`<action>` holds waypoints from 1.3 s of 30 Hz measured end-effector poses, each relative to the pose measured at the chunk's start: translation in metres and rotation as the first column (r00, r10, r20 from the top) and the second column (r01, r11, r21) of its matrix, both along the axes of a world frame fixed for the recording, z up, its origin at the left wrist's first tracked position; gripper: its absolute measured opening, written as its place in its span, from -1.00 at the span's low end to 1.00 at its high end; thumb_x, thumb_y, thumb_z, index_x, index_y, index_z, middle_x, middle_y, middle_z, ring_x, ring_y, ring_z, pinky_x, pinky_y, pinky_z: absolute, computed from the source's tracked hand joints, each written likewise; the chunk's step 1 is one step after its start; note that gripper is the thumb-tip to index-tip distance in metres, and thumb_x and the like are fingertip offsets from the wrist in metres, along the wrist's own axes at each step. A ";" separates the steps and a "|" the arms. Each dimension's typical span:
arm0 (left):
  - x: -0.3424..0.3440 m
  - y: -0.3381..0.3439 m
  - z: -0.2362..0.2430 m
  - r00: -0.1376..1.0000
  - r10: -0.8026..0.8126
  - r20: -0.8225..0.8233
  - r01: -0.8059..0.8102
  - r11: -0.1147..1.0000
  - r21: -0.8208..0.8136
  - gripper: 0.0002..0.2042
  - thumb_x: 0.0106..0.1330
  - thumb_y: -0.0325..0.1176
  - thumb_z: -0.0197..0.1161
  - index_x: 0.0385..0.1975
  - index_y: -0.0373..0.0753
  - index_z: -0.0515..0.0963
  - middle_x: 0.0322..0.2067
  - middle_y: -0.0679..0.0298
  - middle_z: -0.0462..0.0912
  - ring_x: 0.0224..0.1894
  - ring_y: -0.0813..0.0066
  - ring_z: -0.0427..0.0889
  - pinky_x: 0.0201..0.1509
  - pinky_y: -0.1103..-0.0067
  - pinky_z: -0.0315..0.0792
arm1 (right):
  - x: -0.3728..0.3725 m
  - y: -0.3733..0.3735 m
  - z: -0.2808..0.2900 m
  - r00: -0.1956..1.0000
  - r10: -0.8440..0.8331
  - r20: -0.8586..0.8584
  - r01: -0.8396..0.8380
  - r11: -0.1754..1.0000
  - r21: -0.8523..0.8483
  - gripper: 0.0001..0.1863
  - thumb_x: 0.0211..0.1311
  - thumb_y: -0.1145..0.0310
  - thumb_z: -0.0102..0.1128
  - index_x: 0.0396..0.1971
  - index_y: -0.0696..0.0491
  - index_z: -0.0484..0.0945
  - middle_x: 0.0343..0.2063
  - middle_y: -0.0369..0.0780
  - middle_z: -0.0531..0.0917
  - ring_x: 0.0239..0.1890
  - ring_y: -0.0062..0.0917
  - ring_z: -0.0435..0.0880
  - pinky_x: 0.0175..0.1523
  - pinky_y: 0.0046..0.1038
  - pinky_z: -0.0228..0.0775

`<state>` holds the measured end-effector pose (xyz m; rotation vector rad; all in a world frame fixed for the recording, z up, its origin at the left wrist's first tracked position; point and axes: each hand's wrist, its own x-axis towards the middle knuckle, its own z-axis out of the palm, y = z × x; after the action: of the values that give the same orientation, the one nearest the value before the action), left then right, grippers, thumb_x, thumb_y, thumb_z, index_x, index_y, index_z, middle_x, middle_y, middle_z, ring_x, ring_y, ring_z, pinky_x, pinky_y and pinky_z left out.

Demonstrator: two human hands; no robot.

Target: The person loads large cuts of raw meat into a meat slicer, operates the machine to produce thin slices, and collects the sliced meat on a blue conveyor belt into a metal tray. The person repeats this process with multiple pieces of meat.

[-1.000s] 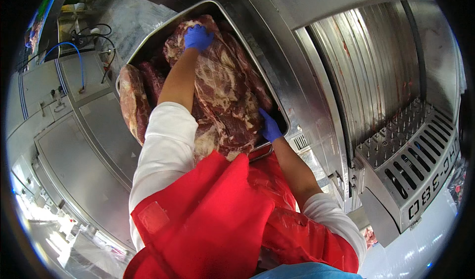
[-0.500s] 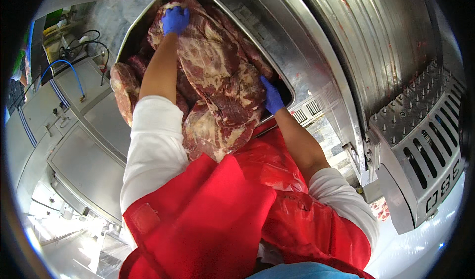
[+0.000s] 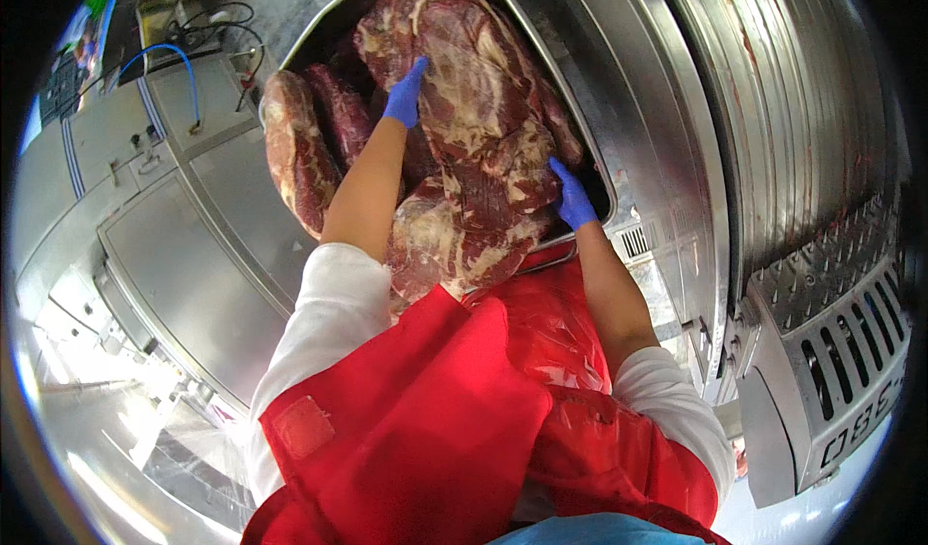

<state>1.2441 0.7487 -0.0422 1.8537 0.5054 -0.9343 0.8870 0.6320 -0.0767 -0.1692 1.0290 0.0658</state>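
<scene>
A large slab of raw red meat [image 3: 474, 71] with pale fat lies on top of other pieces in a deep metal tub [image 3: 590, 124]. My left hand [image 3: 406, 98], in a blue glove, grips the slab's left edge; its thumb lies on the top and the other fingers are hidden. At the slab's near right edge my right hand [image 3: 574, 197], gloved too, holds on, its fingertips partly out of sight. Below the slab, a fatty piece of meat [image 3: 425, 235] hangs toward my red apron [image 3: 406, 400]. A long piece of meat [image 3: 295, 153] rests over the tub's left rim.
On the right stands a steel machine with a ribbed curved surface [image 3: 773, 110] and a slotted guard [image 3: 846, 352] topped with spikes. Steel cabinets [image 3: 184, 284] fill the left side. Behind them runs a blue hose [image 3: 193, 86] beside black cables.
My left hand has come from the slab's far end to its left edge. The right hand stays at the near right edge. The whole view has shifted, placing the tub farther right.
</scene>
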 end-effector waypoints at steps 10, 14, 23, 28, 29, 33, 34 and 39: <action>0.082 -0.126 0.031 -0.034 -0.872 0.488 0.472 0.417 0.777 -0.38 0.09 0.26 0.13 -0.05 -0.16 0.52 -0.01 0.04 0.51 0.07 0.03 0.46 0.10 0.27 0.39 | 0.006 0.018 0.034 0.966 -0.225 -0.131 0.242 0.960 0.137 -0.47 0.22 -0.02 0.04 0.11 -0.05 0.40 -0.03 -0.15 0.56 -0.04 -0.27 0.57 0.02 -0.11 0.44; 0.088 -0.178 0.037 -0.053 -0.999 -0.011 0.639 -0.043 0.768 -0.15 0.08 0.49 -0.20 0.04 -0.19 0.49 0.09 0.05 0.46 0.17 0.06 0.39 0.22 0.16 0.24 | 0.008 0.027 0.052 0.969 -0.237 0.072 0.213 0.946 0.243 -0.47 0.15 0.01 0.17 0.08 -0.07 0.42 -0.03 -0.21 0.56 0.02 -0.20 0.53 0.06 -0.11 0.42; 0.114 -0.167 -0.001 -0.186 -0.982 -0.014 0.687 -0.140 0.713 -0.17 0.07 0.54 -0.31 -0.27 -0.10 0.67 -0.17 0.03 0.62 -0.05 0.06 0.56 0.10 0.28 0.37 | -0.004 0.033 0.028 0.975 -0.199 -0.100 0.217 0.951 0.222 -0.49 0.16 0.00 0.17 0.06 -0.07 0.42 -0.02 -0.22 0.55 -0.04 -0.33 0.56 0.04 -0.18 0.43; 0.112 -0.149 0.090 -0.247 -0.969 0.012 0.702 -0.171 0.691 -0.15 0.10 0.50 -0.26 -0.29 -0.25 0.65 -0.22 -0.01 0.63 -0.10 0.01 0.57 0.08 0.27 0.38 | 0.008 0.032 0.034 0.977 -0.207 -0.058 0.213 0.965 0.152 -0.48 0.22 -0.06 0.06 0.06 -0.04 0.44 -0.01 -0.20 0.55 0.00 -0.36 0.53 0.08 -0.25 0.40; 0.109 -0.151 0.117 -0.262 -0.965 0.029 0.701 -0.170 0.692 -0.16 0.11 0.49 -0.24 -0.28 -0.26 0.64 -0.20 -0.03 0.62 -0.09 0.00 0.57 0.09 0.27 0.37 | 0.010 0.038 0.022 0.971 -0.237 -0.038 0.240 0.960 0.143 -0.45 0.23 -0.07 0.05 0.08 -0.01 0.42 0.01 -0.20 0.54 0.02 -0.35 0.52 0.11 -0.25 0.38; 0.123 -0.093 0.145 -0.167 -0.974 -0.150 0.735 -0.224 0.639 -0.15 0.10 0.46 -0.16 -0.02 -0.28 0.51 -0.06 -0.08 0.54 0.03 0.00 0.50 0.17 0.30 0.31 | 0.017 0.019 0.053 0.991 -0.109 0.076 0.098 0.987 0.128 -0.33 0.22 -0.12 0.01 0.16 0.10 0.35 0.08 -0.17 0.49 0.10 -0.31 0.46 0.20 -0.24 0.29; 0.124 -0.082 0.165 -0.183 -0.964 -0.194 0.766 -0.264 0.586 -0.17 0.13 0.42 -0.12 -0.01 -0.34 0.50 -0.05 -0.11 0.53 0.04 -0.03 0.49 0.18 0.30 0.31 | 0.017 0.013 0.058 0.993 -0.067 0.102 0.049 0.986 0.162 -0.32 0.22 -0.13 0.01 0.17 0.10 0.34 0.09 -0.17 0.48 0.11 -0.30 0.45 0.21 -0.23 0.28; 0.085 0.008 0.275 0.443 -0.879 0.174 0.845 0.475 0.247 -0.41 0.24 -0.15 0.21 0.21 -0.30 0.25 0.17 0.09 0.36 0.19 0.27 0.35 0.27 0.46 0.23 | 0.029 -0.016 0.092 0.984 0.119 0.136 -0.145 0.969 0.201 -0.29 0.22 -0.15 -0.02 0.19 0.11 0.31 0.11 -0.15 0.46 0.13 -0.26 0.44 0.24 -0.20 0.24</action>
<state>1.3294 0.7565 0.2327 2.3341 -0.7147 -1.2631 0.9160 0.6163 0.0158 -0.0478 0.8804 0.2820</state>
